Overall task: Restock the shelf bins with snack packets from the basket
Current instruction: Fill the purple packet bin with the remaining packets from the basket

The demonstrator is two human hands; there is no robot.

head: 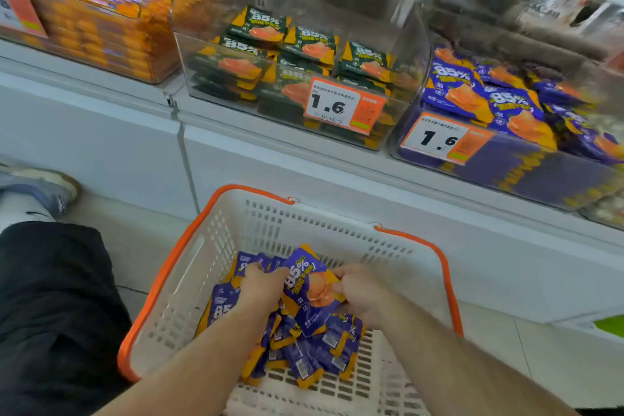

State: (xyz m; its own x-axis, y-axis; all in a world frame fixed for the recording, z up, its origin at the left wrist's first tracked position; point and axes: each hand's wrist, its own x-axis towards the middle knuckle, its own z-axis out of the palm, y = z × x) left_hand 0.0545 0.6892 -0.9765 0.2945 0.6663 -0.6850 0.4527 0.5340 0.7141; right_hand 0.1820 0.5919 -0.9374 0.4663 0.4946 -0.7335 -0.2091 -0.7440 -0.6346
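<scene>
A white basket with an orange rim stands on the floor below the shelf. A heap of purple snack packets lies inside it. My left hand and my right hand are both down in the basket. Between them they grip a bundle of purple packets, the left hand on its left side, the right hand on its right edge. On the shelf above right, a clear bin holds more purple packets.
A clear bin of green packets sits in the shelf's middle with a 1.6 price tag. A bin of orange packets is at the left. My dark trouser leg and shoe are left of the basket.
</scene>
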